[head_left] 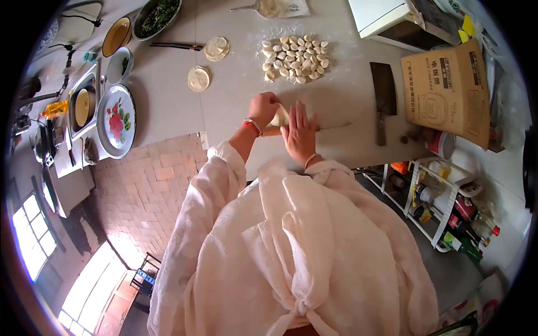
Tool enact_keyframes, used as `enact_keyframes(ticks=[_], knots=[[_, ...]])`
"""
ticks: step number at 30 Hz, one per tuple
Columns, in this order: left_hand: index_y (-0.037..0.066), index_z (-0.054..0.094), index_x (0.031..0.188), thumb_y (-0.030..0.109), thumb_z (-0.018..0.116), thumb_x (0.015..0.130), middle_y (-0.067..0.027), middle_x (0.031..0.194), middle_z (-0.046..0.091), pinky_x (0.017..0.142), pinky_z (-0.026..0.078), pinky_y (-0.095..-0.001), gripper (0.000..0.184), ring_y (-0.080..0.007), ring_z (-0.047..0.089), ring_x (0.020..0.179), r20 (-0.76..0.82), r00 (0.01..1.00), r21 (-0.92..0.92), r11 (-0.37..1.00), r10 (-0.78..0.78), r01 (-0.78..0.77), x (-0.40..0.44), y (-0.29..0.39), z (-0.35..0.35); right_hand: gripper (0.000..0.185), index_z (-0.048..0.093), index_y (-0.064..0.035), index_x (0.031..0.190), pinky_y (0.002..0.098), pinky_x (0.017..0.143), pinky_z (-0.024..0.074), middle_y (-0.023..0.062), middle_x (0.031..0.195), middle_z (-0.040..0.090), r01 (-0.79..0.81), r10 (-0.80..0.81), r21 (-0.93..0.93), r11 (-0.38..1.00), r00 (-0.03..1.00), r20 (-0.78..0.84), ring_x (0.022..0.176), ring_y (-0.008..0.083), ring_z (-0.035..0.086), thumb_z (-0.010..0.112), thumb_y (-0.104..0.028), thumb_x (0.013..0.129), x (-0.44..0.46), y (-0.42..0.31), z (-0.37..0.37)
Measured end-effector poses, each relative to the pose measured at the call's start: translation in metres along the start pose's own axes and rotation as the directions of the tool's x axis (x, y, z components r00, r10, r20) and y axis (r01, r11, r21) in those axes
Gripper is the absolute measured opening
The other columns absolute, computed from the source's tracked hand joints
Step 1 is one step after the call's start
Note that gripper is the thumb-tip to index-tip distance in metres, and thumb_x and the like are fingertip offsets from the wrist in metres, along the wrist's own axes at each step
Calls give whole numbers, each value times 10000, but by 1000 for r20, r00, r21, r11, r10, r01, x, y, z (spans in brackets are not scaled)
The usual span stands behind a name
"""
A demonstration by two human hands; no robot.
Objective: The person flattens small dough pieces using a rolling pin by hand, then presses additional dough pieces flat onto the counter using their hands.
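My left hand (263, 110) is curled at the edge of a pale dough wrapper (279, 116), its fingertips closed on the rim. My right hand (301, 134) lies flat with straight fingers over a wooden rolling pin (272, 132), palm pressed on it and covering its middle. Part of the wrapper is hidden under that hand. Beyond both hands, many small dough pieces (295, 58) lie in a floured patch. To the left, rolled round wrappers rest in two small stacks, one nearer (198, 78) and one farther (217, 49).
A cleaver (384, 89) lies to the right beside a cardboard rice cooker box (448, 92). At left are chopsticks (176, 46), a flowered enamel tray (102, 131) and a bowl of chopped greens (140, 31). A flour scoop (272, 8) is at the far edge; a bottle rack (434, 207) stands low right.
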State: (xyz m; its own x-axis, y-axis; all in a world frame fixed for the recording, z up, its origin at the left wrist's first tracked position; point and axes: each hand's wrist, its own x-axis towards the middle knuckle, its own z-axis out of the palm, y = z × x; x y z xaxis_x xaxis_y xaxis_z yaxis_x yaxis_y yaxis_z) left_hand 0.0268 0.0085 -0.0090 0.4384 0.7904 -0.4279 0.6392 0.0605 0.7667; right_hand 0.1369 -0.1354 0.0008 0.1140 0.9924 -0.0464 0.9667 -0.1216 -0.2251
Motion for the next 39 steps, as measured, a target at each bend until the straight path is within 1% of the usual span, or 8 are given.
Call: enact_keyframes(ticks=[4,10,16,20,29,32,35,39], knots=[[6,716,965,108,691,823,-77,854,716,696,519,-267,176,-123,657,770,-14,993,-326,939,-118,107,-11,-16,0,734,313,51,1459,607,1147,163,229,1548,270,45,-50,83,996,997,60,1459,339,226,579,-377,925,-36,5,0],[-17,708,971,90,691,819,-91,844,707,712,543,-292,186,-138,667,779,63,991,-664,736,-122,133,-40,25,-19,699,281,60,1461,554,1161,161,250,1535,272,69,-71,218,974,997,4,1440,373,246,560,-312,940,-34,20,-2],[-25,695,1024,91,678,843,-42,877,690,689,521,-273,215,-113,624,747,124,987,-303,943,-107,140,-28,-32,-9,674,343,56,1427,542,1166,159,249,1532,284,44,-47,144,989,999,15,1456,342,233,570,-336,928,-33,19,1],[-9,697,1040,98,688,822,-49,839,696,718,535,-287,243,-118,631,736,148,988,-159,987,52,-28,-18,-53,-2,647,354,24,1434,570,1150,174,210,1545,287,57,-57,20,998,998,-29,1458,322,236,543,-343,937,6,20,7],[27,707,924,223,746,786,-129,869,721,748,545,-355,243,-247,702,818,33,999,103,994,25,-29,-11,-3,-10,607,352,-60,1470,606,1140,173,152,1557,297,77,-82,-111,991,996,-41,1453,281,252,483,-366,962,72,22,6],[45,709,922,256,742,808,-135,848,710,725,537,-364,242,-256,692,800,45,997,389,918,65,-77,-7,-15,6,638,342,-34,1470,605,1144,170,156,1550,307,93,-95,-83,992,995,-21,1447,290,263,510,-369,953,52,20,2],[14,677,960,255,713,856,-114,828,702,706,523,-351,265,-213,670,769,44,989,86,986,143,-146,-11,-22,2,670,342,-3,1461,593,1153,166,166,1542,316,123,-123,9,992,992,-2,1439,300,275,549,-367,938,4,20,3],[-25,593,1080,192,633,927,-51,916,658,744,488,-287,268,-119,589,816,69,997,-415,910,44,-11,-36,-16,-15,677,364,16,1440,567,1163,164,180,1537,320,141,-138,123,982,990,-34,1433,305,284,595,-347,917,-42,23,-2]])
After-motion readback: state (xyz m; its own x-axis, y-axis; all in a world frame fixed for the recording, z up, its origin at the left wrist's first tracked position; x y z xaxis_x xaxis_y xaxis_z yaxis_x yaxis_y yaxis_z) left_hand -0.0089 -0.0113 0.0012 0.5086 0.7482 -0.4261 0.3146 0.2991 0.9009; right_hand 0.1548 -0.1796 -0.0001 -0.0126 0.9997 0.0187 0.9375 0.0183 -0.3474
